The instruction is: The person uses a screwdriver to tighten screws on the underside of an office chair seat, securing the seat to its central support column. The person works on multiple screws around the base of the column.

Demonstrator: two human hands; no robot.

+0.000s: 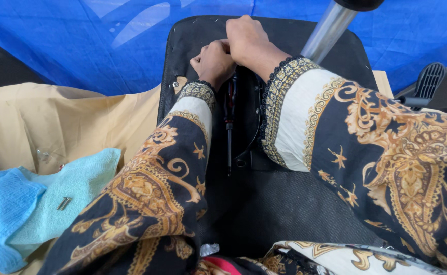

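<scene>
A: Black fabric-covered seat base, upside down, lies along the middle of the surface, its far edge against the blue plastic sheet. A chrome cylinder column rises from it at upper right.

B: Surface cover?

A: Tan cloth to the left; a light blue towel lies on it with a strip of metal staples on top.

B: Hands?

A: Both are at the far rim. Right hand is curled, grip pressed down on the fabric edge. Left hand is fisted just beside it, touching. Cannot tell whether either fist encloses something.

B: Tools?

A: A black-handled screwdriver with a red band lies on the base between the forearms, untouched. A row of small staples shows along the rim's left corner.

B: Step, in your judgement?

A: Working the cover edge at the far rim. Next move likely calls for keeping the fabric taut while one hand frees up for a tool.
</scene>
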